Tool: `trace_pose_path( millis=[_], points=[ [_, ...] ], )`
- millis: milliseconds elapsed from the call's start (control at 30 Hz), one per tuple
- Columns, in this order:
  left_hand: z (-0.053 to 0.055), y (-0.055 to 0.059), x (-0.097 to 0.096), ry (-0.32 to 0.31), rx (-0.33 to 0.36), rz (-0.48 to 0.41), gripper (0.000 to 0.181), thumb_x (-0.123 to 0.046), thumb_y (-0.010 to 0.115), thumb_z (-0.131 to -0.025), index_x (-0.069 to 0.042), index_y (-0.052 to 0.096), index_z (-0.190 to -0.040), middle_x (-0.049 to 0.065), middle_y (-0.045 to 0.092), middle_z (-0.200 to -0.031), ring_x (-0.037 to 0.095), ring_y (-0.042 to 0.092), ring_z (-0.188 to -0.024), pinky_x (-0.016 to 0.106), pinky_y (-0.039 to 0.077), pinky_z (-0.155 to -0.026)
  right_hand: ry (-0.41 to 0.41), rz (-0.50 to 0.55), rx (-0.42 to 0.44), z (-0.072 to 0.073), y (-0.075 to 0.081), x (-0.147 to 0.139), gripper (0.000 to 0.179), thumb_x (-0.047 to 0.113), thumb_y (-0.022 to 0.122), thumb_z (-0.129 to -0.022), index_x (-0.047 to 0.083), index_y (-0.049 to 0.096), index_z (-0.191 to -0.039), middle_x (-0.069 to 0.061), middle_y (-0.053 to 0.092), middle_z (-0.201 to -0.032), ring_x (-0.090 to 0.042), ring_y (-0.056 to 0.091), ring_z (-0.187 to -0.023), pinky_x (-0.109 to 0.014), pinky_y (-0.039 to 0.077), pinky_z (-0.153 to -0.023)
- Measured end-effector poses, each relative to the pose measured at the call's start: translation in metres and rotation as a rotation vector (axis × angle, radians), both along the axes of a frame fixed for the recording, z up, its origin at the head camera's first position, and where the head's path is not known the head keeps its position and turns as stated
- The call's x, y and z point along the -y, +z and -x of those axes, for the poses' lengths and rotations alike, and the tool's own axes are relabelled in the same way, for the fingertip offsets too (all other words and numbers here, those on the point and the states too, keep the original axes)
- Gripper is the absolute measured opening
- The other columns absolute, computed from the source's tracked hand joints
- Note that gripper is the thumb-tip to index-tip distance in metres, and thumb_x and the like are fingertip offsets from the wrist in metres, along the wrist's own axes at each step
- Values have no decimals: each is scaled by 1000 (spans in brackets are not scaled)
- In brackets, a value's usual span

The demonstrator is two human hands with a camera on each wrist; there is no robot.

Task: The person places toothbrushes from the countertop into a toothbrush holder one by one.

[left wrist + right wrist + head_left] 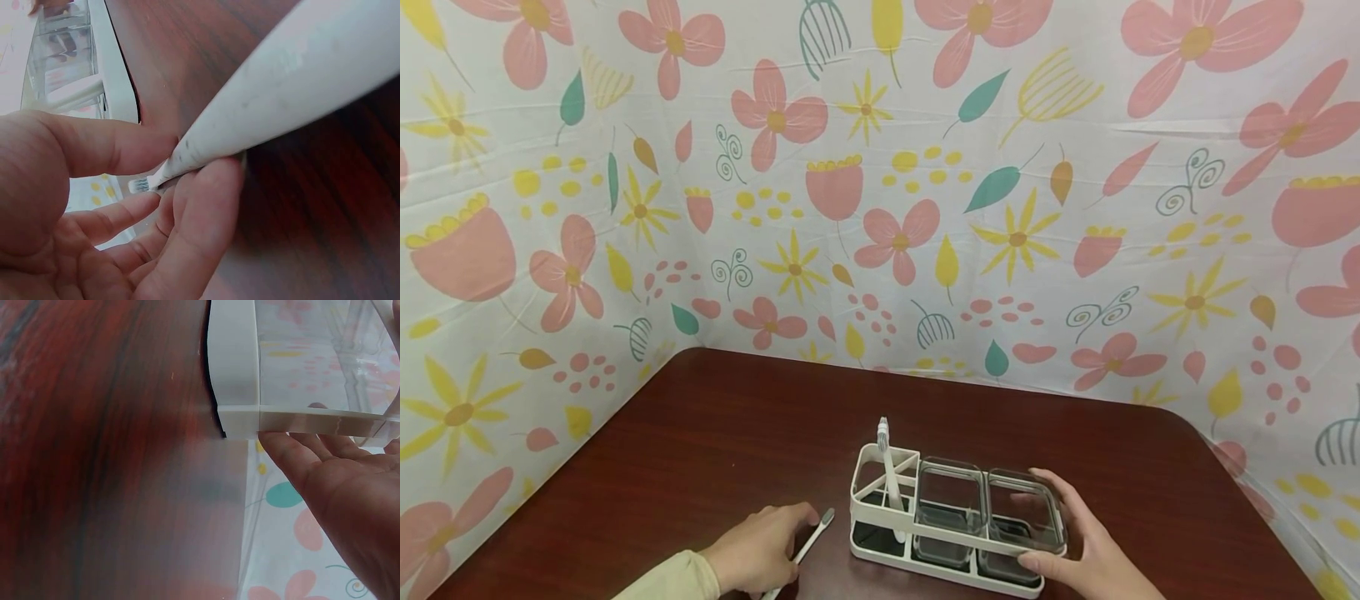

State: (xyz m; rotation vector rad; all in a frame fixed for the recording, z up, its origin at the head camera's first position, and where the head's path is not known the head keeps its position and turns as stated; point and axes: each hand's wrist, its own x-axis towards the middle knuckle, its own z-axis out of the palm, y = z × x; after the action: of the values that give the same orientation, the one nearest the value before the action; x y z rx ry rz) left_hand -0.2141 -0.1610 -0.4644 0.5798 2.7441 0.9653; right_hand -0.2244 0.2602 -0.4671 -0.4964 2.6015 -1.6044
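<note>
My left hand (758, 546) pinches a white toothbrush (269, 87) between thumb and finger, low over the table at the left of a white toothbrush holder (943, 534). The bristle head of this toothbrush points away from me. A second toothbrush (891, 479) leans upright in the holder's left compartment, head up. Two clear cups, a middle cup (950, 497) and a right cup (1022, 504), sit in the other compartments. My right hand (1093, 554) grips the holder's right end, thumb at the front and fingers round behind; its fingertips are partly hidden by the cup.
The holder stands on a dark red-brown wooden table (760, 442) with rounded far corners. A white curtain (865, 275) printed with flowers and leaves hangs behind the table and along its left and right sides.
</note>
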Motion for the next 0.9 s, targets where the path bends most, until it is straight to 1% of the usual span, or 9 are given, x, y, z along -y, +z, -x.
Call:
trace_pose_path(
  millis=[133, 233, 367, 433, 467, 667, 733, 800, 900],
  points=[
    [0, 0, 0, 3, -1, 0, 51, 10, 66, -68, -8, 59, -115, -5, 49, -56, 2, 42, -29, 23, 38, -27, 1, 1, 20, 1, 0, 0, 78, 11, 68, -92, 17, 21, -154, -6, 21, -153, 18, 28, -118, -61, 42, -89],
    [-1, 0, -1, -3, -22, 9, 50, 9, 67, -67, -8, 59, -113, -7, 49, -56, 2, 42, -30, 23, 39, -28, 4, 11, 51, 2, 1, -1, 78, 11, 67, -93, 18, 20, -155, -8, 18, -155, 13, 30, -120, -60, 42, -89],
    [-1, 2, -1, -11, -62, 41, 47, 6, 71, -67, -8, 60, -111, -9, 48, -57, 2, 43, -33, 23, 40, -32, 7, 33, 107, 3, 3, -1, 78, 11, 64, -94, 17, 17, -155, -9, 13, -157, -19, 26, -137, -61, 42, -90],
    [-1, 2, -2, -12, -73, 57, 47, 5, 72, -67, -8, 60, -111, -10, 48, -57, 2, 44, -34, 22, 40, -33, 10, 36, 113, 3, 4, 0, 78, 11, 64, -94, 16, 16, -155, -10, 12, -158, -34, 21, -138, -62, 42, -91],
    [-1, 2, -2, -13, -77, 60, 47, 5, 72, -67, -8, 60, -111, -10, 48, -57, 2, 44, -34, 22, 40, -34, 5, 36, 117, 3, 4, 0, 78, 11, 65, -94, 16, 16, -155, -10, 13, -158, -37, 21, -138, -61, 42, -91],
    [-1, 2, -1, -17, -87, 43, 48, 5, 72, -66, -8, 59, -110, -10, 48, -57, 3, 45, -38, 23, 42, -38, -6, 24, 131, 3, 4, 0, 79, 14, 66, -93, 17, 17, -154, -8, 15, -158, -29, 24, -137, -62, 40, -93],
    [0, 3, -1, -17, -76, 24, 49, 5, 72, -66, -8, 58, -112, -9, 48, -59, 4, 46, -39, 24, 42, -39, 6, 23, 117, 3, 3, 0, 78, 13, 65, -94, 16, 16, -155, -10, 14, -158, -28, 23, -137, -64, 40, -92],
    [0, 5, 0, -13, -65, -2, 50, 5, 72, -66, -8, 57, -113, -8, 49, -61, 5, 47, -40, 25, 42, -38, 3, 21, 117, 3, 3, 0, 78, 13, 65, -94, 16, 17, -155, -9, 15, -158, -14, 26, -135, -63, 40, -93],
    [1, 8, 0, -9, -42, -49, 51, 5, 70, -68, -8, 56, -115, -6, 50, -63, 5, 46, -37, 25, 42, -35, -1, 20, 118, 2, 3, 0, 78, 14, 66, -93, 16, 17, -155, -7, 16, -156, 10, 28, -123, -62, 40, -93]
  ],
)
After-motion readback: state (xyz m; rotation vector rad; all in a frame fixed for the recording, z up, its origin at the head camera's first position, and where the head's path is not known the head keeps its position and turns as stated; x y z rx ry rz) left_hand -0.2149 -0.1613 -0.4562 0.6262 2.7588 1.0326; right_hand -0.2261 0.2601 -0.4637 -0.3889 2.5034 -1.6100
